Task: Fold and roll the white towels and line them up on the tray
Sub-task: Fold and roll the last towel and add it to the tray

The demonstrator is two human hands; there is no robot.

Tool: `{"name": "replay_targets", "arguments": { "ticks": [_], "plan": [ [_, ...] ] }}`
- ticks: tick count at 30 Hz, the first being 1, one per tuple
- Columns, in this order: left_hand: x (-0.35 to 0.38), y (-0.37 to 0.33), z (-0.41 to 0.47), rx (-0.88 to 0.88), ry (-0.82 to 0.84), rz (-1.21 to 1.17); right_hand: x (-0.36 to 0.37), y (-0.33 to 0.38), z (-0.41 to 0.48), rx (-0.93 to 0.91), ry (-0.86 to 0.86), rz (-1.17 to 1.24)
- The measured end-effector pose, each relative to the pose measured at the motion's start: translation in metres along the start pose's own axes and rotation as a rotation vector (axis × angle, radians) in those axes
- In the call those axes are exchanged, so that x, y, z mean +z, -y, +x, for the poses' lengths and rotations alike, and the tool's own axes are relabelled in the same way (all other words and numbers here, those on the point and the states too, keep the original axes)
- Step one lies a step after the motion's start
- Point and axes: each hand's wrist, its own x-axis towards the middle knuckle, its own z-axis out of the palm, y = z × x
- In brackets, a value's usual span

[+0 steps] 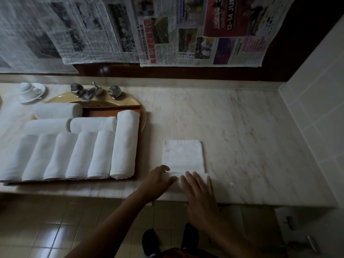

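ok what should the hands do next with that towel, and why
Probably roll the thick near end away toward the far edge. The left hand and right hand both rest on that end of the folded towel, while the rest lies flat on the counter, unlike the rolled towels on the tray.

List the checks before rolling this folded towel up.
1. Folded towel flat on the marble counter, edges squared: ok.
2. Near end turned into a starter roll: ok.
3. Left hand and right hand both pressing on that roll: ok.
4. Roll tightness: cannot tell, blurred.
5. Nothing lying on the towel's far half: ok.
6. Tray has room beside the rolled towels: only a bare strip at the back shows; cannot tell.
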Motion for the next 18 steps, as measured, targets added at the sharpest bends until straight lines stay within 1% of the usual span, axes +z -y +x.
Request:
{"name": "replay_targets", "arguments": {
  "ticks": [2, 4, 6, 7, 9, 11, 13, 15, 18],
  "plan": [
    [0.005, -0.004, -0.009, 0.063, -0.119, 0.145, 0.000, -0.007, 0.007, -0.019, -0.001, -0.029],
    [0.013, -0.009, -0.018, 0.190, -0.193, 0.292, 0.002, -0.013, 0.016, -0.043, -0.013, -0.054],
    [0.020, -0.011, -0.023, 0.288, -0.180, 0.422, 0.001, -0.019, 0.026, -0.045, -0.002, -0.059],
    [0.023, -0.011, -0.022, 0.302, -0.157, 0.480, 0.000, -0.021, 0.031, -0.039, 0.000, -0.055],
    [0.025, -0.008, -0.015, 0.268, -0.101, 0.549, -0.007, -0.023, 0.043, -0.026, 0.032, -0.036],
    [0.018, -0.006, -0.002, 0.235, -0.059, 0.557, -0.017, -0.024, 0.056, -0.027, 0.084, -0.033],
    [0.009, -0.005, 0.014, 0.245, -0.037, 0.529, -0.028, -0.027, 0.070, -0.039, 0.125, -0.033],
    [0.001, -0.005, 0.027, 0.234, -0.001, 0.451, -0.035, -0.033, 0.083, -0.060, 0.166, -0.044],
    [-0.008, -0.011, 0.035, 0.163, 0.063, 0.348, -0.043, -0.038, 0.094, -0.058, 0.259, -0.048]
  ]
}}
